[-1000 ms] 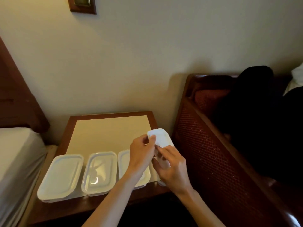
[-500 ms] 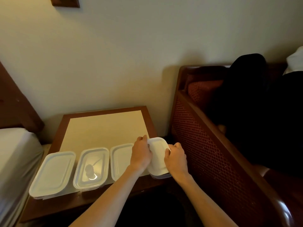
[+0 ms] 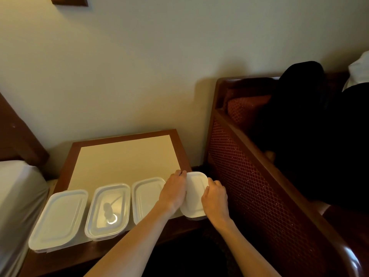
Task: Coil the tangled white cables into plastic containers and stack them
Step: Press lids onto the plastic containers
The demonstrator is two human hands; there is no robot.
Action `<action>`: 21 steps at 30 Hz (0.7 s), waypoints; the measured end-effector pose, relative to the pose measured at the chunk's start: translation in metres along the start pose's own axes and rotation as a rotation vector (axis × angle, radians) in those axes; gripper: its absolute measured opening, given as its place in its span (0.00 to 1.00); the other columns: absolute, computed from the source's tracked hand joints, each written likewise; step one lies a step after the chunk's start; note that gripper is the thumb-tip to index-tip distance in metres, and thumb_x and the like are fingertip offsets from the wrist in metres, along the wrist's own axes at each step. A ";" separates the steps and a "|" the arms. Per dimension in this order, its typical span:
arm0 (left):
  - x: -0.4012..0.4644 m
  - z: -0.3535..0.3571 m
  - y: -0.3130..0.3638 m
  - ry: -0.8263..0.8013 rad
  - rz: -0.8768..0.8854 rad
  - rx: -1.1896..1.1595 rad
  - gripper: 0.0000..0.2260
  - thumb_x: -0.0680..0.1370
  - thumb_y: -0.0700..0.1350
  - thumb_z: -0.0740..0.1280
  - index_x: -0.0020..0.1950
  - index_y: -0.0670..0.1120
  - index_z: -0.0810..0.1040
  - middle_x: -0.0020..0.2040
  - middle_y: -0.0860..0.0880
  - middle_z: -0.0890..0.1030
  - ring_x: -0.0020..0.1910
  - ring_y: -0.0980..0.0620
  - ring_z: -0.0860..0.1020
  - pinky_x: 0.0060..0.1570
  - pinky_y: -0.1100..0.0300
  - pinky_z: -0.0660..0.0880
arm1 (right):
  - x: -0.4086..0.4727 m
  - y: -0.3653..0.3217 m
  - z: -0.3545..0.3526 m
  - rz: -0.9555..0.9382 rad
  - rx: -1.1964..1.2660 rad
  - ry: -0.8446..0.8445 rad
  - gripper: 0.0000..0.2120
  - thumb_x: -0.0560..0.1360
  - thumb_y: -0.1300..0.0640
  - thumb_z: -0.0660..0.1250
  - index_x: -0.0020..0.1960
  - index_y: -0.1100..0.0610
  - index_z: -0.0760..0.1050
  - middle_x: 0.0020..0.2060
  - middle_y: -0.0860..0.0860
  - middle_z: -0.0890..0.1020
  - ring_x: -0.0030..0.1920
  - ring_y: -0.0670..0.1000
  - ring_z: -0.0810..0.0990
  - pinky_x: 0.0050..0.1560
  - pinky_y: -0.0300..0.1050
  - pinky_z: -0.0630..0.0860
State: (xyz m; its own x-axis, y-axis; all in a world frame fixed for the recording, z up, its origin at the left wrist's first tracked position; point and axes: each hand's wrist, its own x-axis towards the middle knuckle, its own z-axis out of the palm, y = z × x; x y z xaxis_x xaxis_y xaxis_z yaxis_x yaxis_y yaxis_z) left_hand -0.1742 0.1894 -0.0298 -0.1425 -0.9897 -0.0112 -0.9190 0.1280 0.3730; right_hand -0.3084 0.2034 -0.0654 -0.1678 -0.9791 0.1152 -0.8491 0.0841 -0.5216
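- A bed [image 3: 18,196] with a white sheet lies at the far left, just beside the worktop [image 3: 123,156].
- Four lidded white containers stand in a row along the worktop's near edge, long axes running away from the person.
- The first box [image 3: 59,218] sits at the left end, its lid opaque.
- The second box [image 3: 108,208] has a glossy lid; a dim shape shows through it, perhaps a coiled cable, though I cannot tell for sure.
- The third box [image 3: 145,196] is partly covered by the left forearm.
- The left hand [image 3: 174,191] grips the left long edge of the fourth box [image 3: 196,193], fingers curled over the lid rim.
- The fourth box sits at the worktop's right corner, its near end overhanging the edge slightly.
- The right hand [image 3: 215,197] grips the right long edge, thumb on the lid.
- Both hands flank this box equally, so neither is nearer; it lies directly between them.
- Judging from this, the lid is being pressed shut; stacking is not yet done, and the next lift would go leftward onto a neighbour.
- A dark wooden chair [image 3: 249,166] stands to the right.
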 end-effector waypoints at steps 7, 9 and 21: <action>-0.007 -0.003 -0.004 0.166 0.029 0.130 0.20 0.82 0.41 0.59 0.75 0.44 0.64 0.73 0.47 0.68 0.72 0.47 0.65 0.72 0.55 0.61 | 0.004 -0.005 0.009 -0.059 0.100 -0.068 0.18 0.83 0.59 0.54 0.72 0.58 0.67 0.59 0.54 0.72 0.56 0.51 0.72 0.56 0.41 0.74; -0.014 -0.002 -0.006 0.145 0.056 0.186 0.20 0.83 0.40 0.55 0.75 0.42 0.63 0.74 0.45 0.66 0.74 0.46 0.62 0.75 0.53 0.57 | 0.006 -0.005 0.010 -0.056 0.130 -0.105 0.19 0.83 0.59 0.53 0.73 0.58 0.66 0.58 0.54 0.71 0.56 0.51 0.72 0.56 0.44 0.74; -0.021 0.011 -0.018 0.022 0.047 0.223 0.22 0.84 0.42 0.48 0.79 0.42 0.53 0.80 0.44 0.51 0.79 0.45 0.48 0.78 0.48 0.45 | 0.018 -0.002 -0.002 -0.151 -0.102 -0.338 0.23 0.83 0.54 0.50 0.77 0.53 0.53 0.57 0.55 0.76 0.53 0.54 0.77 0.51 0.52 0.78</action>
State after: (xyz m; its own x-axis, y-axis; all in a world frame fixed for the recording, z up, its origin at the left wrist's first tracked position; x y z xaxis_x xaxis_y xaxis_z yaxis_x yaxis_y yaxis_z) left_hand -0.1584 0.2087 -0.0462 -0.1808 -0.9833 0.0226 -0.9704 0.1821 0.1587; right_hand -0.3112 0.1857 -0.0603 0.1231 -0.9863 -0.1095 -0.8998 -0.0644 -0.4316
